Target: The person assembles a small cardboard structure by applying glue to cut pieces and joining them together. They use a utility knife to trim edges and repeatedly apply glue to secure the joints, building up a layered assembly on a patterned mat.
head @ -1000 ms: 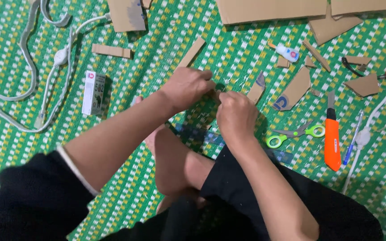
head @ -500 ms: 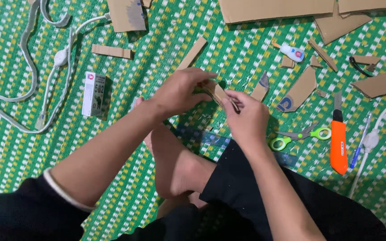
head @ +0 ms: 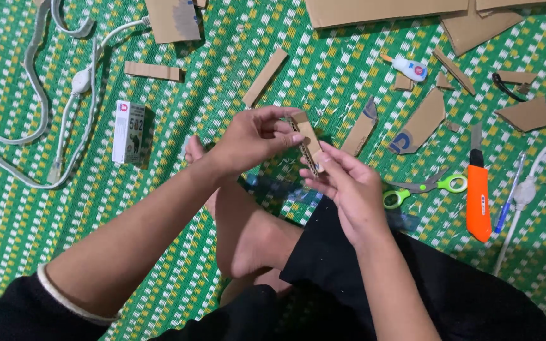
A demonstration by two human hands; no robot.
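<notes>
Cardboard strip sits pinched between left hand fingers above and, seemingly, right hand fingertips below.

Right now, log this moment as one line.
left hand: pinches top of small brown corrugated cardboard strip | right hand: supports its lower end | surface: green woven mat | nearby: green-handled scissors, orange utility knife

Green woven mat with white and yellow flecks covered the whole floor, even indoor light fell softly, white cable looped at upper left, cardboard scraps along the top edge.
</notes>
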